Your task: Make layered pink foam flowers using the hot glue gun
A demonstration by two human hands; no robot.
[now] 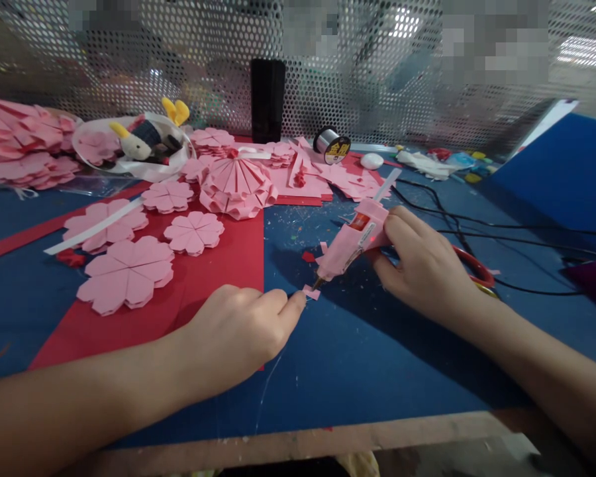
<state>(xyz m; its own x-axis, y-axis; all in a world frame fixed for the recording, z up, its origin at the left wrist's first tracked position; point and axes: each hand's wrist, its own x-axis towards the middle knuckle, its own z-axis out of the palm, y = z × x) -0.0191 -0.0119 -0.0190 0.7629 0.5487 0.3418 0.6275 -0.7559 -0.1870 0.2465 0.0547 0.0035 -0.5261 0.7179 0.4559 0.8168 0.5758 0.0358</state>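
Blue mat (377, 358): R hand (422, 268) fingers clamped on glue gun (355, 240); L hand (243, 331) fingers together, pinning pink scrap (311, 292).

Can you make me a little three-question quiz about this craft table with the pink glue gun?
1. True or false: the right hand holds the pink glue gun.
2. What does the left hand pin under the nozzle? A) small pink paper piece B) thread spool C) plush toy
3. What colour is the sheet under the paper flowers?

Key:
1. True.
2. A, the small pink paper piece.
3. Red; the red sheet lies on the blue table.
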